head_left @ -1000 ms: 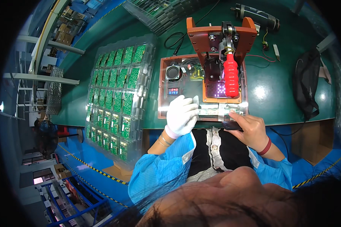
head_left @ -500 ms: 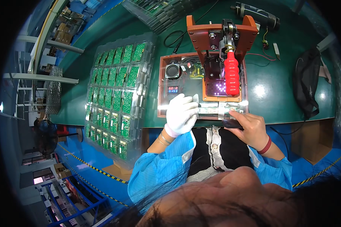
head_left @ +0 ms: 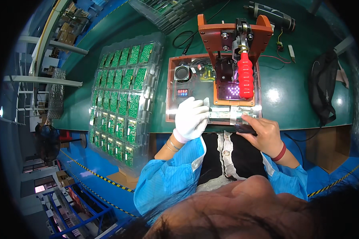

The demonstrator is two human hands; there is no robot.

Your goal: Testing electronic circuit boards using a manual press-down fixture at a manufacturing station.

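Note:
My left hand [head_left: 192,119], in a white glove, rests at the front left of a test fixture [head_left: 172,104] with a clear top. Its fingers are curled together; whatever they may hold is hidden. At the fixture's front edge, the bare right hand [head_left: 265,135] pinches a dark rounded object [head_left: 245,128] between thumb and index finger. The index fingertip lies on the strip along that edge. Above it stands a toggle clamp with a red handle [head_left: 245,77], pointing down toward me. Pinkish lights [head_left: 233,92] glow beneath the clamp.
Left of the fixture, a clear tray [head_left: 157,49] holds rows of green circuit boards [head_left: 123,77]. A speaker [head_left: 182,73] and a small digital display [head_left: 182,93] sit in the fixture. A black bag [head_left: 324,85] lies right; a dark cylinder [head_left: 272,16] lies behind.
The digits on the small display differ, and the lights under the clamp form another pattern. Both hands keep nearly the same place.

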